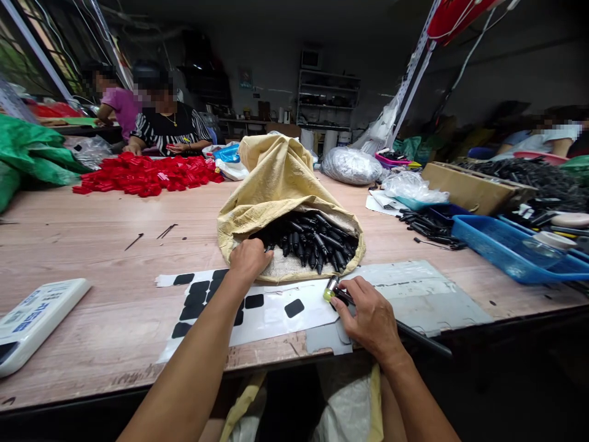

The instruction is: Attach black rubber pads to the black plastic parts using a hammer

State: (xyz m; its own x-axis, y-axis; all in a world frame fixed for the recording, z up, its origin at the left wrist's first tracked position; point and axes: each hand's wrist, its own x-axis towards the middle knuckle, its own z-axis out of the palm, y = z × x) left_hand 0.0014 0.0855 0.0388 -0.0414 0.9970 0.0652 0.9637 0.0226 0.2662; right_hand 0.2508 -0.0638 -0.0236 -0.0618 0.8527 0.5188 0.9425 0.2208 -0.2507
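Observation:
A yellowish woven sack (pixel 280 166) lies on its side in front of me, its mouth facing me. Many slim black plastic parts (pixel 317 239) are heaped inside. My left hand (pixel 251 261) is at the left of the mouth, fingers curled by the parts; what it grips is mostly hidden. My right hand (pixel 368 313) is closed around the black handle of a small hammer (pixel 423 341), whose silver head with a yellow-green face rests near the sack's lower rim. Below the sack lies a white backing sheet (pixel 271 319) with several black rounded squares (pixel 294 307).
A grey board (pixel 414 288) lies under the sheet's right side. Blue trays (pixel 519 252) and loose black parts stand right. A white device (pixel 41 319) sits left. Beyond are a red heap (pixel 147 175), a bagged bundle (pixel 351 166) and a person (pixel 170 129) in black and white.

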